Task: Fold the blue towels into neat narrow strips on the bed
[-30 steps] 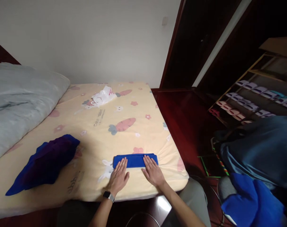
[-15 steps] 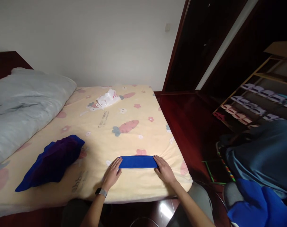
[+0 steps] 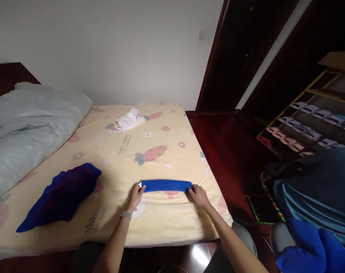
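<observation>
A long, narrow band of folded blue cloth (image 3: 166,185) is stretched level just above the front part of the bed. My left hand (image 3: 136,197) pinches its left end, thumb on the near face, with a small white bit showing at that corner. At the right end my right hand (image 3: 199,195) grips it between thumb and fingers. Off to the left lies a crumpled blue and purple cloth (image 3: 63,195), touched by neither hand.
The bed has a cream sheet (image 3: 184,167) with carrot and flower prints. A white plastic bag (image 3: 129,119) lies farther back, and a grey quilt (image 3: 41,121) on the left. Right of the bed stand a shoe rack (image 3: 306,91) and draped blue cloth (image 3: 311,242).
Both hands have gone from lying flat over the folded cloth's ends to gripping them. The cloth has lifted and moved away from me, and looks longer and narrower.
</observation>
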The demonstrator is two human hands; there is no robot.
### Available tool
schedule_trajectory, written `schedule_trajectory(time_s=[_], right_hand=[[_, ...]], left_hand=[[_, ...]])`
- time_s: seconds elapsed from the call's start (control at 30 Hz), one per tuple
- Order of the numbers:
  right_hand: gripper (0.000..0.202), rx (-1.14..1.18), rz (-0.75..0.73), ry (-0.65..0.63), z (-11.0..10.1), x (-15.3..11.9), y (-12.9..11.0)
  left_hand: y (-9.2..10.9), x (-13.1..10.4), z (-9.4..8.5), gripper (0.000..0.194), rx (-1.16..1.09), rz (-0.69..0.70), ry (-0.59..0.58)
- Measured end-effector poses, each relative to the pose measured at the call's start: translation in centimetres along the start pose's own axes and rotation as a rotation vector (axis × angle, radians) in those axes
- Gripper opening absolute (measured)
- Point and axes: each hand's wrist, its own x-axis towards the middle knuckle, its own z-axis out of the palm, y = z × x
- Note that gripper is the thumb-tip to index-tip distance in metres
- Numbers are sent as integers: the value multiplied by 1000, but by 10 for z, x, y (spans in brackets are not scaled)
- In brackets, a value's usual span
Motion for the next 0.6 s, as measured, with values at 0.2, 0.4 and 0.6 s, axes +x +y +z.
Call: schedule_trajectory(time_s=[0.2,0.4,0.6], right_hand=[[44,-8,17,-14,-10,7,0],[39,-163,-38,25,-5,-10,-2],[41,-207,-18,283,4,-29,-18]], left_hand=[[0,2,0,43,43,49,-2],[3,-23,-1,38,439,165,-34],[24,-45,1,41,583,306,99]])
